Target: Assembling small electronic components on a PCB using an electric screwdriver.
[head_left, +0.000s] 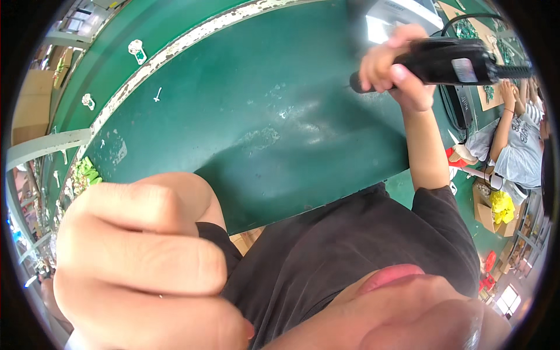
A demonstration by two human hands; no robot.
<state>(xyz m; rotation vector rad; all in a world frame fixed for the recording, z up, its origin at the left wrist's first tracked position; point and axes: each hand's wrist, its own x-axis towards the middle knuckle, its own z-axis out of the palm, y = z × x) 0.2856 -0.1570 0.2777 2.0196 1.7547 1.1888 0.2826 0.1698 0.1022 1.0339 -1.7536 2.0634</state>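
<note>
A black corded electric screwdriver [446, 61] lies across the grip of my right hand [388, 70], above the far right part of the green tabletop [245, 134]. Its narrow tip points left, and its cord leaves from the thick end at the right. My right fingers are wrapped round the front of its body and look slightly smeared by motion. My left hand [146, 262] is very close to the camera at the lower left. Its fingers are curled in, and whatever they hold, if anything, is hidden.
A white box [402, 17] stands at the back right, near a black power unit [459, 105]. A small white piece [157, 94] lies on the tabletop's left part. Farther right are a person in grey [519, 146] and a carton [487, 210] with a yellow bag [501, 206].
</note>
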